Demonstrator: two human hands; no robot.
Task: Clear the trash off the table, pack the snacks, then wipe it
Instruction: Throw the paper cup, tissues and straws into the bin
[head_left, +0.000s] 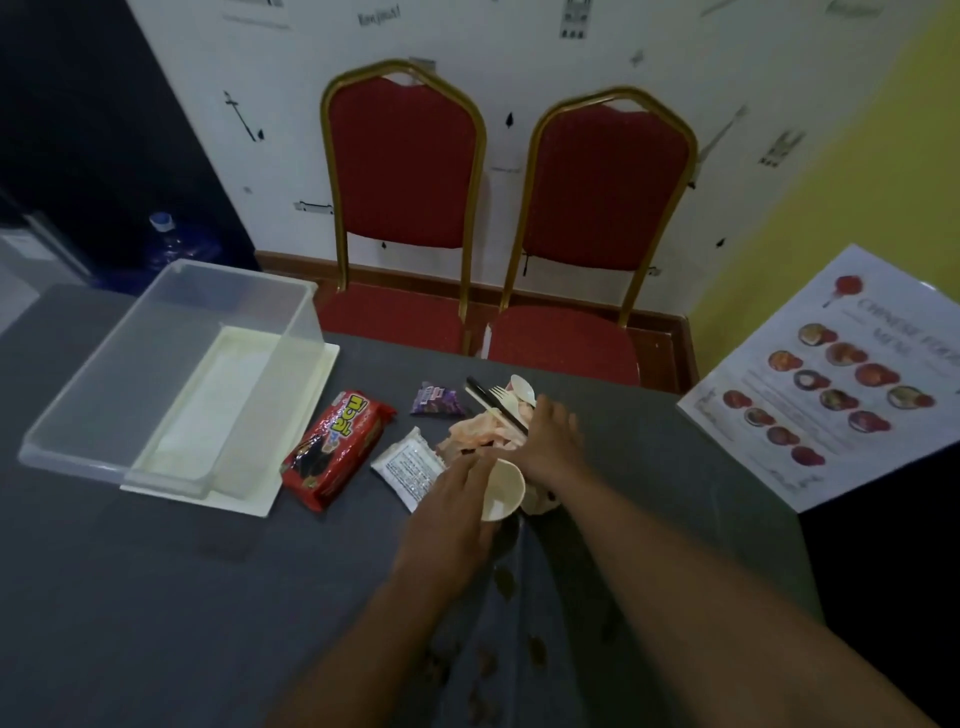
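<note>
1. Left hand (457, 512) is wrapped around the paper cup (503, 488), cup tipped on its side with the mouth facing me, just right of table centre.
2. Right hand (550, 441) sits on the trash pile at 1 o'clock from the cup: crumpled pinkish wrapper (480, 434), chopsticks (496, 410), plastic fork (501, 395) and spoon (523, 389). Fingers curl down into it; can't tell if they've closed on anything.
3. Step in hand: trash clearing. Snacks not packed: red biscuit pack (335, 452), white sachet (410, 467) and purple packet (436, 400) lie at 9–11 o'clock from the cup; clear bin (171, 374) is further out at 9 o'clock.
4. Next move, my read: gather cutlery and wrapper into the cup, lift as one load.
5. Hard to read: white scrap behind the cup is mostly covered by my right wrist. Brown spots (501, 579) on the table (156, 597) at 6 o'clock, blurred. No trash can or cloth in view.
</note>
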